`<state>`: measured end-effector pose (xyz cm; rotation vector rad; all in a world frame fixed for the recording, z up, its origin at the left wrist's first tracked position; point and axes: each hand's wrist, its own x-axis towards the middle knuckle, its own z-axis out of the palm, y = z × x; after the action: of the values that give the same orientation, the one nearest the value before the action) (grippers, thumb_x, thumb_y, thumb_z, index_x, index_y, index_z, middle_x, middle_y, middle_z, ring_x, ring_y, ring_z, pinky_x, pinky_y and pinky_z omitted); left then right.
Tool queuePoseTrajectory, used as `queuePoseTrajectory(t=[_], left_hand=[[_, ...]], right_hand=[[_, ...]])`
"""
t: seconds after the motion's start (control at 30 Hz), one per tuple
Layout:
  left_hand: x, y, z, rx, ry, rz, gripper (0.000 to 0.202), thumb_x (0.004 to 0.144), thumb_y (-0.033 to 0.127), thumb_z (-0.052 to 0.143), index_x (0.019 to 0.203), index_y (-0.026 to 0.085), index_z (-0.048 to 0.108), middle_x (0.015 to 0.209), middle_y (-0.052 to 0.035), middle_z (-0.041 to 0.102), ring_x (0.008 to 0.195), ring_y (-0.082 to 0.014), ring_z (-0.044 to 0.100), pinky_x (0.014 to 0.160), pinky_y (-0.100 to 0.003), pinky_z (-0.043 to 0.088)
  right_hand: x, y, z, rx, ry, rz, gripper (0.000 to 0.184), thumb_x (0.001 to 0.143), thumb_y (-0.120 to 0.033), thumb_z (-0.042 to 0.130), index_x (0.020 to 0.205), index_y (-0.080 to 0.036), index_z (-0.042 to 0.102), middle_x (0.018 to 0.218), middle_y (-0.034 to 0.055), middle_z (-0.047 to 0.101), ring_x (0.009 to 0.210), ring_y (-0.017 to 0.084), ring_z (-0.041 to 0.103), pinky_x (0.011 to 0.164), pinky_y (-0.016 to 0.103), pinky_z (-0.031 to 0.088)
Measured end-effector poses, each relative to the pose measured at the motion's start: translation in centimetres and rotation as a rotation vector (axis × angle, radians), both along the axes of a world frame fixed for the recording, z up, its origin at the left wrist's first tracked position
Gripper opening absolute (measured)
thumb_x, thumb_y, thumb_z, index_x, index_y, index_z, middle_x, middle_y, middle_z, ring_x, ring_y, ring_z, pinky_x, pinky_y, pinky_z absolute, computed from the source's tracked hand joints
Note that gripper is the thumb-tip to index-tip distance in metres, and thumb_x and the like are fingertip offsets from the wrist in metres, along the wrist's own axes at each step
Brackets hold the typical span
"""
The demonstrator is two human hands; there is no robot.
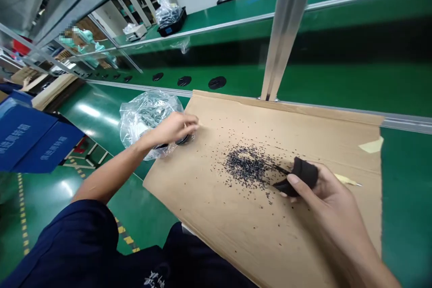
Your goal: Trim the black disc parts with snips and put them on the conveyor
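Note:
My right hand point(324, 193) is closed round a black curved piece point(305, 172) that looks like moulded plastic or rubber. It is above the right edge of a pile of tiny black bits point(245, 164) scattered over a cardboard sheet point(209, 225). My left hand point(178, 127) is over the sheet's left edge, by a clear plastic bag point(148, 110). Its fingers are pinched together; what they hold, if anything, I cannot make out. Dark pieces point(184, 139) show under that hand, at the bag. A pale yellow-handled tool with a thin metal tip point(347, 180) lies behind my right hand.
An upright metal post point(283, 31) stands behind the cardboard. Several black discs point(217, 82) lie on the green belt beyond the rail. Blue boxes point(37, 137) are at the left. A black bin with bagged parts point(172, 22) sits on the far shelf. People work at the far left.

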<state>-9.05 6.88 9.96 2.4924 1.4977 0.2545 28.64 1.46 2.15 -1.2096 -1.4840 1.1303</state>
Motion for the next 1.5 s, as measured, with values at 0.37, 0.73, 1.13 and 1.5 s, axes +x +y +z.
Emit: queuePoseTrajectory(t=[0.37, 0.73, 1.13, 1.5], left_hand=[[2.8, 16.9, -2.4, 0.019, 0.179, 0.518, 0.036, 0.100, 0.037, 0.065, 0.130, 0.016, 0.062, 0.131, -0.0115, 0.064, 0.116, -0.0240, 0.066, 0.099, -0.045, 0.059], [2.6, 17.3, -2.4, 0.059, 0.136, 0.442, 0.038, 0.100, 0.039, 0.065, 0.130, 0.017, 0.062, 0.132, -0.0109, 0.064, 0.116, -0.0237, 0.066, 0.098, -0.045, 0.059], [-1.5, 3.4, 3.5, -0.286, 0.450, -0.028, 0.031, 0.097, 0.036, 0.053, 0.076, 0.017, 0.066, 0.068, -0.0046, 0.068, 0.063, -0.0166, 0.060, 0.065, -0.029, 0.038], [-4.3, -2.6, -3.5, -0.222, 0.462, 0.318, 0.010, 0.093, 0.019, 0.056, 0.103, 0.016, 0.057, 0.103, -0.0118, 0.068, 0.097, -0.0266, 0.066, 0.078, -0.033, 0.047]], right_hand=[[-0.9, -0.5, 1.1, -0.163, 0.071, 0.003, 0.039, 0.079, -0.052, 0.081, 0.098, -0.022, 0.065, 0.081, 0.0039, 0.073, 0.059, 0.018, 0.066, 0.043, 0.029, 0.052], [-1.2, -1.2, 1.9, -0.255, 0.057, -0.027, 0.055, 0.072, -0.064, 0.083, 0.102, -0.022, 0.063, 0.090, 0.0066, 0.073, 0.064, 0.021, 0.068, 0.049, 0.031, 0.055], [-1.5, -0.6, 0.7, -0.248, 0.041, -0.044, 0.049, 0.075, -0.060, 0.083, 0.105, -0.025, 0.067, 0.095, 0.0052, 0.074, 0.074, 0.019, 0.067, 0.059, 0.030, 0.058], [-1.8, -1.0, 0.4, -0.209, 0.000, -0.080, 0.045, 0.076, -0.057, 0.083, 0.103, -0.025, 0.067, 0.089, 0.0027, 0.072, 0.065, 0.016, 0.064, 0.054, 0.028, 0.056]])
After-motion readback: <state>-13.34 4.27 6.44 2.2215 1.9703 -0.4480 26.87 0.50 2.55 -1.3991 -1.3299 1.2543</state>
